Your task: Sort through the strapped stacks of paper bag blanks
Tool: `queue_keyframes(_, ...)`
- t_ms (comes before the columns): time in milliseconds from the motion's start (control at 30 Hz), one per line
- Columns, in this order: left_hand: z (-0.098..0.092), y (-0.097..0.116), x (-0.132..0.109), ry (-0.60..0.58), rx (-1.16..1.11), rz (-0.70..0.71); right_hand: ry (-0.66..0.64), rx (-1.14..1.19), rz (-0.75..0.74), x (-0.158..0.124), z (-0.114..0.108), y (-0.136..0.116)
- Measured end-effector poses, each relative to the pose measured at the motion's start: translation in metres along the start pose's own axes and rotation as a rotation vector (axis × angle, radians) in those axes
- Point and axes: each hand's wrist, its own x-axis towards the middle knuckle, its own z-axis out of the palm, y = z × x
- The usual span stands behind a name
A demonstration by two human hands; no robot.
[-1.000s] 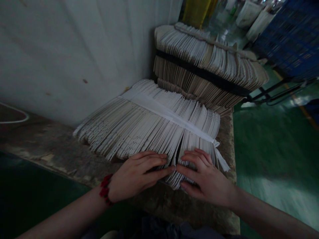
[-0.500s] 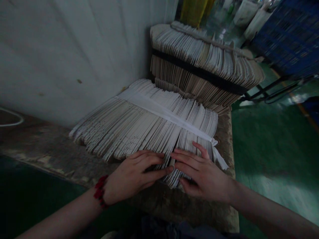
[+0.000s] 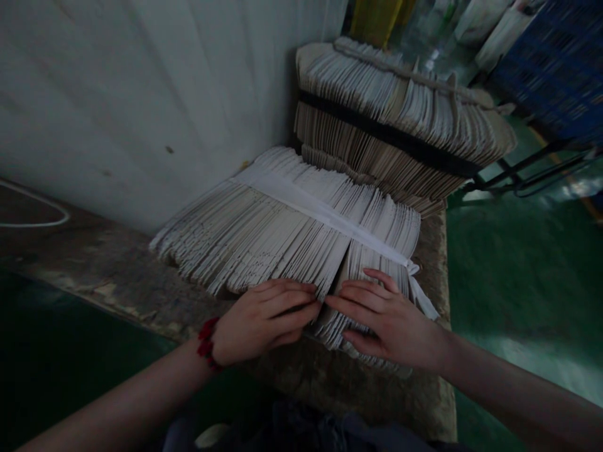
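Note:
A bundle of thin, pale, flat sheets (image 3: 277, 232), stood on edge and packed together, lies in front of me; I cannot tell their material. A white cloth strip (image 3: 325, 216) runs across it, knotted at the right end with a loose tail. A dark gap parts the sheets near the right end. My left hand (image 3: 271, 317), with a red bracelet at the wrist, rests on the near edges left of this gap, fingers stretched close together. On its right side, my right hand (image 3: 379, 314) touches the sheets with spread fingers. Both hands are open, fingertips close to each other.
The bundle lies on a worn brown board (image 3: 127, 279) against a pale wall (image 3: 155, 100). Behind it stands a taller bundle (image 3: 391, 119) bound with a dark strap. A blue crate stack (image 3: 556, 69) stands beyond, right, over green floor (image 3: 518, 276). A white cord loop (image 3: 61, 216) is left.
The view has shifted slightly, so the bundles appear further right. My left thumb has drawn closer to its fingers, and the gap between the sheets looks wider.

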Motion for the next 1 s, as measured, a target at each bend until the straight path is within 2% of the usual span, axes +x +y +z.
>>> queue_keyframes(667,0.002,-0.001,-0.001,0.022,-0.015,0.001,0.073,-0.013,-0.013,0.004,0.001,-0.003)
queue_keyframes(1000,0.003,-0.002,0.000,0.033,-0.029,0.013,0.025,0.009,-0.061,0.015,0.003,-0.006)
